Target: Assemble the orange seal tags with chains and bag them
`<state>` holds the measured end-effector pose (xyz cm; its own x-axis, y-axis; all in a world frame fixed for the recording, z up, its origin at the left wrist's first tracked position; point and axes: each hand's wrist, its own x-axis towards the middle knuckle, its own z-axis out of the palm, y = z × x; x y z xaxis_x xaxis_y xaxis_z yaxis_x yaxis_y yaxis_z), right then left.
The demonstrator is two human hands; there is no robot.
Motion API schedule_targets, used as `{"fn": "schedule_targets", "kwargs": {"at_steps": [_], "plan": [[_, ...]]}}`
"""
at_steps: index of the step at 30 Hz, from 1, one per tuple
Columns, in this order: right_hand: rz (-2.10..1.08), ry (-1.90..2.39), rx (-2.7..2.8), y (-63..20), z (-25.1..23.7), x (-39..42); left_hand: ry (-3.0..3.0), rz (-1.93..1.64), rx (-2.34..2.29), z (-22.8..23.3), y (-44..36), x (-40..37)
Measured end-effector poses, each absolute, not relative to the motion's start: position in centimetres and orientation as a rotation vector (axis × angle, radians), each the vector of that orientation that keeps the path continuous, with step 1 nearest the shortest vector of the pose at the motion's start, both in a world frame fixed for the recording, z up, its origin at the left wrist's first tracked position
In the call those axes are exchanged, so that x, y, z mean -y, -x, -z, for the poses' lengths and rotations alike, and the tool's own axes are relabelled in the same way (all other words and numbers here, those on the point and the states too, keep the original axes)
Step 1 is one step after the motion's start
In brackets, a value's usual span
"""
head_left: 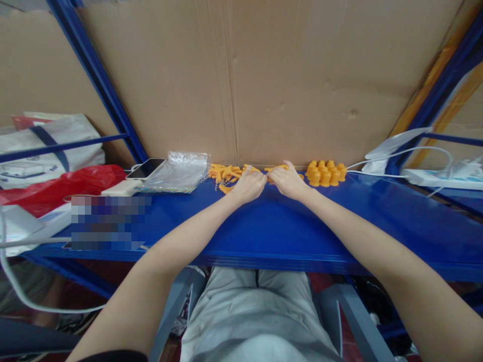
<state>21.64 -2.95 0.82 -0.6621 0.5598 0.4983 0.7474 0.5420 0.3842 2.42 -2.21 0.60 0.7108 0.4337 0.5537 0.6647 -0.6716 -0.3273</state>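
My left hand (249,186) is closed near the back of the blue table, its fingers curled, with a bit of orange plastic showing just above the knuckles. Close beside it, almost touching, my right hand (289,182) pinches at an orange plastic piece (277,168) partly hidden behind the fingers. The exact shape of what the hands hold is covered. Left of my left hand lies a loose pile of orange plastic parts (222,172) with small metal chains. To the right of my right hand, several matching orange figure-like bodies (326,173) stand upright in a tight group.
Clear plastic bags (181,173) lie left of the pile, beside a phone (147,169) and a white box (121,188). A red bag (75,183) is farther left. Cardboard (264,75) backs the blue table (279,231). White cables and a power strip (445,177) are at right.
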Motion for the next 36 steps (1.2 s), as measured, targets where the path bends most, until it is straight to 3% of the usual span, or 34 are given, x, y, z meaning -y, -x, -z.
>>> {"fn": "schedule_targets", "kwargs": {"at_steps": [11,20,30,36], "plan": [[1.004,1.168,2.304,-22.6,-1.7,3.1,2.48,0.771,1.151,-0.9,-2.4,3.1],[0.894,1.464,1.743,-28.9,-4.3,1.8,2.427,0.782,1.153,-0.7,-0.9,1.2],[0.444,1.813,0.882,-37.4,-4.1,3.4,2.299,0.882,1.14,-0.6,-0.2,0.5],[0.168,2.052,0.888,-38.8,-1.2,4.8,2.36,0.861,1.149,-0.5,-0.3,0.1]]}}
